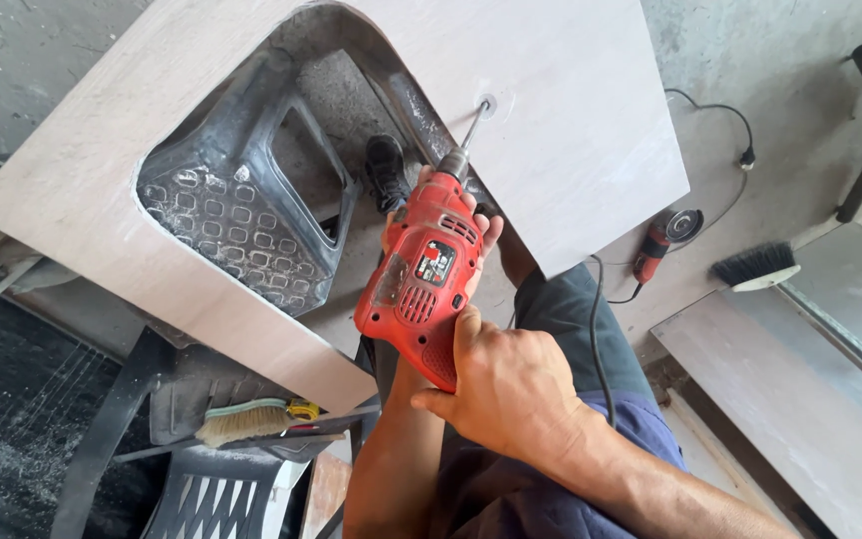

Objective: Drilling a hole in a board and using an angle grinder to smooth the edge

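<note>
Red corded power drill [423, 289] gripped by both: right hand [511, 389] wrapped round the rear handle, left hand [441, 215] under the front body. Bit in a hole near the cutout edge of the pale grey stone slab [571, 150]. Black plastic stool [241, 200] fills the cutout; floor right holds red angle grinder [662, 240].

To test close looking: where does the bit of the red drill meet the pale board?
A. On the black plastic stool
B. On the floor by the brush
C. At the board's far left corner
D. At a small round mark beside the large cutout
D: the red drill, held by the right hand and left hand, sets its bit on a small round mark on the pale board beside the large cutout.
</note>
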